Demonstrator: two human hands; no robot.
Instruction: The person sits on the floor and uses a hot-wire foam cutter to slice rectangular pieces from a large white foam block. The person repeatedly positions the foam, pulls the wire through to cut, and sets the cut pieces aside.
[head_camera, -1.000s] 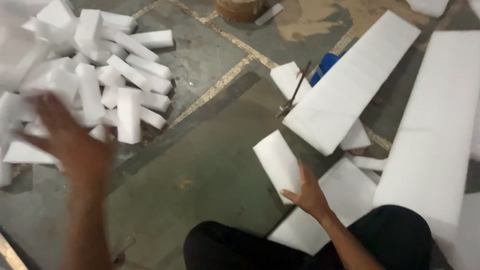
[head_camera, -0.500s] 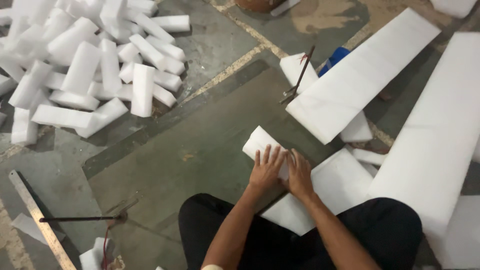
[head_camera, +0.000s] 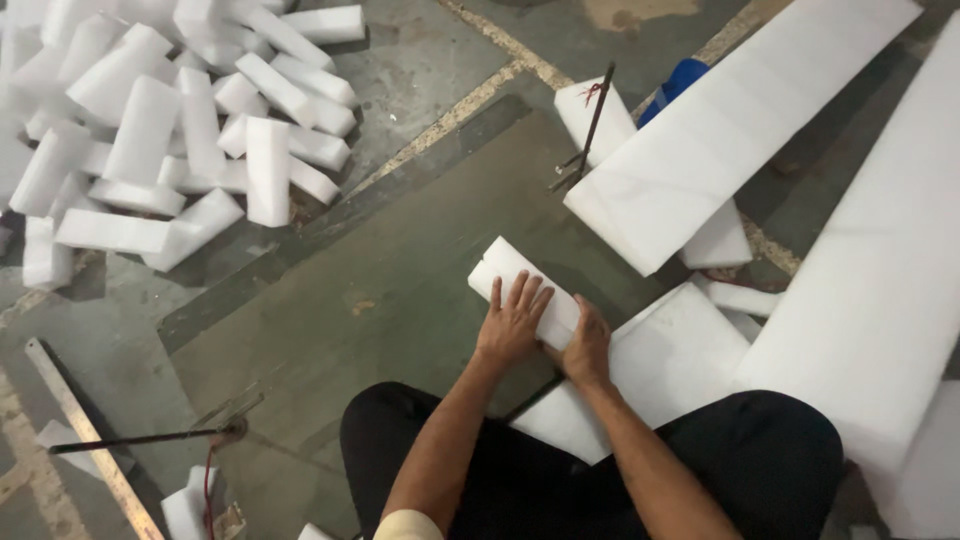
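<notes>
The small white rectangular foam block (head_camera: 525, 290) lies at the near right edge of the flat grey-green board (head_camera: 400, 280), whose surface runs bare leftward toward the heap of cut white foam pieces (head_camera: 170, 130). Against half a second ago, both hands sit as before on the block. The left hand (head_camera: 512, 322) lies flat with fingers spread on its top, gripping nothing, while the right hand (head_camera: 587, 345) presses its near end beside the large white foam sheet (head_camera: 670, 360).
</notes>
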